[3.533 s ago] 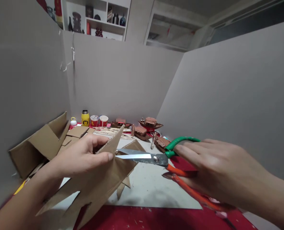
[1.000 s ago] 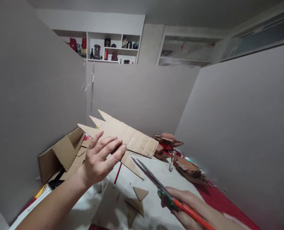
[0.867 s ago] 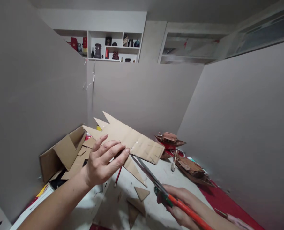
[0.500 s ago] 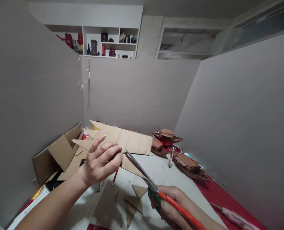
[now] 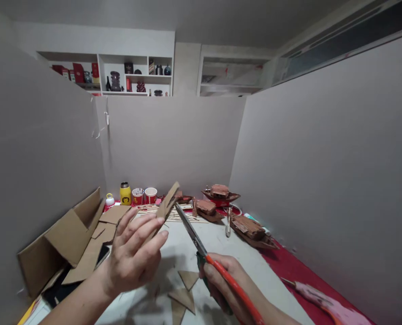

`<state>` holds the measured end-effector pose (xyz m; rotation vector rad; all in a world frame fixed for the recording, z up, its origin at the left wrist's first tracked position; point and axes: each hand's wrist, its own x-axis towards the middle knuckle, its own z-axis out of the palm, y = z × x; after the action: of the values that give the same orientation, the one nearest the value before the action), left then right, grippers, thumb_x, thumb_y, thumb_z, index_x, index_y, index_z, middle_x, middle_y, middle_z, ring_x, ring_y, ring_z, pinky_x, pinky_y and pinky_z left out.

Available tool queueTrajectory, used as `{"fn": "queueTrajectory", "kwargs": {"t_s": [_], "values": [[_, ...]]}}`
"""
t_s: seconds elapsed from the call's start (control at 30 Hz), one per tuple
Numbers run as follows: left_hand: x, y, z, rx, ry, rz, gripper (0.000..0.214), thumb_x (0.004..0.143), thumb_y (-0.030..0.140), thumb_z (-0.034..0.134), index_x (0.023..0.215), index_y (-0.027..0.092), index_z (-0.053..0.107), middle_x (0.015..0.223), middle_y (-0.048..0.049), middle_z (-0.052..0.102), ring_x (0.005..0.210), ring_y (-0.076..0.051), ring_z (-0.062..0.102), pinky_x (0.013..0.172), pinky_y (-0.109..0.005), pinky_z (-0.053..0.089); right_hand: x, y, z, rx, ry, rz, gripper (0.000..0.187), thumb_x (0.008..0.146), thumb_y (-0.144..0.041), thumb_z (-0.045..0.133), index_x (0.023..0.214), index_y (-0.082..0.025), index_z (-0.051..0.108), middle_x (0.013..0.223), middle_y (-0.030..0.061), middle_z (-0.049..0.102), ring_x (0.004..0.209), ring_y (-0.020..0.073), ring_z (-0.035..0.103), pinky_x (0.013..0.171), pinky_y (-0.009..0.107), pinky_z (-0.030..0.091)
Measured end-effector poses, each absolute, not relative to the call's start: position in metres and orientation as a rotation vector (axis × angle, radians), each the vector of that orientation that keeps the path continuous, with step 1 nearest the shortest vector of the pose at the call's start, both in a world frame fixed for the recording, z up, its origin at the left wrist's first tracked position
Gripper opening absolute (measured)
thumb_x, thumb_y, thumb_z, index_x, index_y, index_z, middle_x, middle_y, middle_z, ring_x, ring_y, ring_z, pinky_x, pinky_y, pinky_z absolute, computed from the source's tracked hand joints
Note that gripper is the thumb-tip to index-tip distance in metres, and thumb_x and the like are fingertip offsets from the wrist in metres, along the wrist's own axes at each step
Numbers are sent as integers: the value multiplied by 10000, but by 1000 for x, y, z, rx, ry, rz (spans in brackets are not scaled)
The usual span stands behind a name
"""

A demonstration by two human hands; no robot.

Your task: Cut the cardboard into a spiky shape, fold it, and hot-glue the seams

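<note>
Far left on your side: bent cardboard box (image 5: 65, 230) against the partition, flat cardboard sheets (image 5: 108, 221) next to it, a yellow bottle (image 5: 125, 195) and two paper cups (image 5: 150, 195) behind.

Your left hand (image 5: 135, 253) comes next, back toward you. Fingers curled in, closed around the near end of the cardboard piece (image 5: 168, 200); thumb contact hidden, can't tell how firm the pinch is. The piece is up off the table, just past your left fingertips. Long axis runs up, away from you and a bit right. You see it nearly edge-on: brown, thin, narrow from here, pointed parts with a slit between them. Full outline not readable at this angle.

Key relation: the scissors (image 5: 197, 240) point up-left at the piece's right side. Tips right beside it; touching or just short, can't tell. Blades look nearly together. Left hand is nearer the piece; your right hand reaches it only through the blades.

Below, between your hands: loose cardboard triangles (image 5: 184, 298), partly overlapping, on the white board (image 5: 217, 234).

Your right hand (image 5: 230, 282) is wrapped around the orange and green handles. Past it, model boat (image 5: 250, 227), then pink glue gun (image 5: 318, 297) near the right edge.
</note>
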<state>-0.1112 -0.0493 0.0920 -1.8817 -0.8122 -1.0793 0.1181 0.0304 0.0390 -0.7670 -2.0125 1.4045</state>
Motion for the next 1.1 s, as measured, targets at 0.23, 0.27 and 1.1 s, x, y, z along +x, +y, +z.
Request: {"fn": "queueTrajectory", "kwargs": {"t_s": [0.23,0.27,1.1], "values": [[-80,-44,86,-2302,-1822,-1933,85,804,187,564,730,179,605,542,15,600,470,-126,578,453,-242,485,123,34,34,-791,-1908,1405,561,799,-748,486,676,-203,440,484,-63,404,389,76,361,370,197,290],[-85,-40,89,-2233,-1904,-2034,76,799,218,575,745,174,607,515,23,586,441,-123,563,438,-240,471,127,33,35,-805,-1874,1408,559,795,-746,495,674,-203,443,492,-60,412,392,77,367,373,200,295],[-161,38,21,-2098,-2556,-742,413,841,487,562,1096,171,636,973,-105,719,880,-255,675,751,-344,511,143,84,5,-1126,-1923,889,386,798,-562,606,692,-211,485,614,-18,510,569,146,458,542,264,363]]}}
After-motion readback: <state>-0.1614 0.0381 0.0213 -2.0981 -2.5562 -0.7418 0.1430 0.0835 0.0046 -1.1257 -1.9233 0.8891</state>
